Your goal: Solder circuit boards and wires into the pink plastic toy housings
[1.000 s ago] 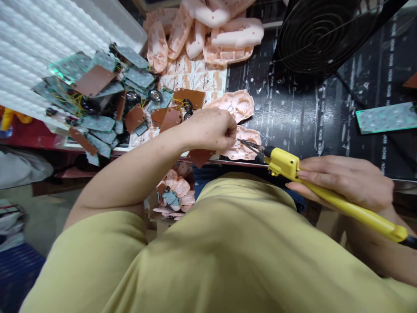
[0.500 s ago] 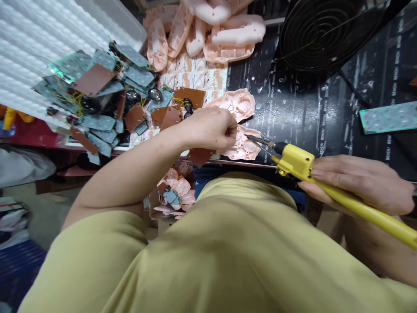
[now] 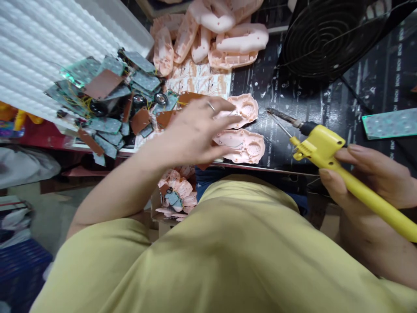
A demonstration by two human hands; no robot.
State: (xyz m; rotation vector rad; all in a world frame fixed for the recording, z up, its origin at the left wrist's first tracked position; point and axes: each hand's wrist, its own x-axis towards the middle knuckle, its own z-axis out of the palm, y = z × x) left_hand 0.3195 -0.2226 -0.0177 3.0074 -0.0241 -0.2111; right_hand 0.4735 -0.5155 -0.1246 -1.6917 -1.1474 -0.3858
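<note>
A black bench (image 3: 276, 87) spread across the view, with a round black grille (image 3: 322, 48) at its back. Green and brown circuit boards (image 3: 104, 82) lay heaped on the left. A yellow soldering iron (image 3: 325, 143) slanted in from the right, gripped in the right hand (image 3: 384, 174). The left hand (image 3: 192, 130) was open, fingers spread over a far pink shell (image 3: 246, 108) and a near pink shell (image 3: 249, 148) by the bench's front edge; whether it touched either was hard to tell. The iron's dark tip (image 3: 271, 112) stood apart, right of both.
</note>
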